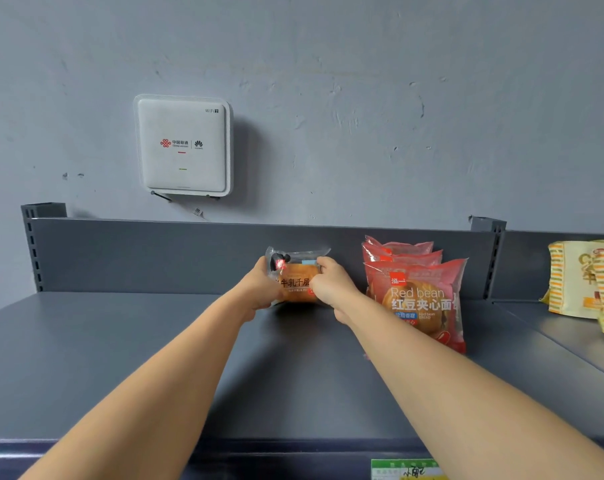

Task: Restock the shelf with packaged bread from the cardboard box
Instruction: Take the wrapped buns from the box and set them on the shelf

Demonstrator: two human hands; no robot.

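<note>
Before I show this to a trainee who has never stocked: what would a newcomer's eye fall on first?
The left hand and right hand gripping a clear bread packet at the back of the grey shelf, centre frame. To its right stands a row of red bean bread packs; a white router hangs on the wall above left.

White router (183, 147) mounted on grey wall (363, 98); yellow striped packets (570, 278) far right; green label (406, 470) at bottom edge.
</note>
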